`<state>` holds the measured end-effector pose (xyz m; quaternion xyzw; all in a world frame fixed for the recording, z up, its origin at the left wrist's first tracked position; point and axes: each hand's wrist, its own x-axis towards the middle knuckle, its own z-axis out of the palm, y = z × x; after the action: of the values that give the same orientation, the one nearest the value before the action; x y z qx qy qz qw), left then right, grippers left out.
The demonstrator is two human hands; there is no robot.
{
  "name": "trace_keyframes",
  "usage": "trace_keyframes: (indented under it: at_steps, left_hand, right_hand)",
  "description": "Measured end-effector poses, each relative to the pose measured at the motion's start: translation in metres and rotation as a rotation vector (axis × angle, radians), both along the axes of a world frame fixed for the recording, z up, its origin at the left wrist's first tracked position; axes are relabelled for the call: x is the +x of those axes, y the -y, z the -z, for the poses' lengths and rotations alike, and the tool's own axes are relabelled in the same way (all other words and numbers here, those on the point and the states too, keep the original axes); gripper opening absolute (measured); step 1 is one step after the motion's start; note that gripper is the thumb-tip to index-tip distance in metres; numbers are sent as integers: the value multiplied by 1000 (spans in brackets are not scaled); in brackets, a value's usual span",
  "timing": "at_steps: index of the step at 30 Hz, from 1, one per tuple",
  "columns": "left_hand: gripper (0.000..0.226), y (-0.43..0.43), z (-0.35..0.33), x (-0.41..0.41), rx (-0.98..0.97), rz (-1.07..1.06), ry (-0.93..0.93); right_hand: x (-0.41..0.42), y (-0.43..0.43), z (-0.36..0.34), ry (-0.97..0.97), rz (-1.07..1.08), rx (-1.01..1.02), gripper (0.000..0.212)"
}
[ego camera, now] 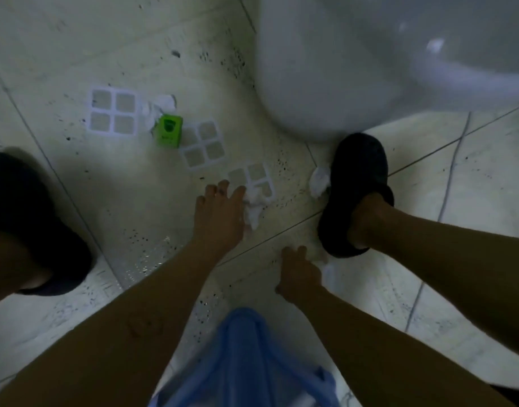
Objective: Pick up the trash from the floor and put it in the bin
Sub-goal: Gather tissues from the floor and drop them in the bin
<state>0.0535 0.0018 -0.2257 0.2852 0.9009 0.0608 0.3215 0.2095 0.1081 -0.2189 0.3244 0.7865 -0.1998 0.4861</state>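
Observation:
My left hand (220, 212) reaches down to the tiled floor, fingers spread, with its fingertips touching a crumpled white tissue (254, 205). Close to the floor, my right hand (300, 271) is closing its fingers around a second white tissue (328, 270); whether it is gripped is unclear. A third tissue (320, 182) lies against my right slipper. Further out sit a small green box (168, 130) and more crumpled tissue (161, 105). Several white four-window frames (112, 110) lie flat on the tiles. No bin is in view.
A white ceramic fixture (355, 69) fills the upper right. My feet in dark slippers stand at the left (37, 230) and right (358, 186). Blue cloth (246, 362) hangs at the bottom centre. The floor (61, 39) is pale tile with dark specks.

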Motion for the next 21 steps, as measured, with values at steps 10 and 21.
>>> trace_keyframes:
  at_steps: [10,21]
  left_hand:
    - [25,10,25,-20,-33,40,-111]
    - [15,-27,6,17,230,210,-94]
  right_hand:
    - [30,-21,16,-138,385,263,41]
    - [59,-56,29,51,758,345,82]
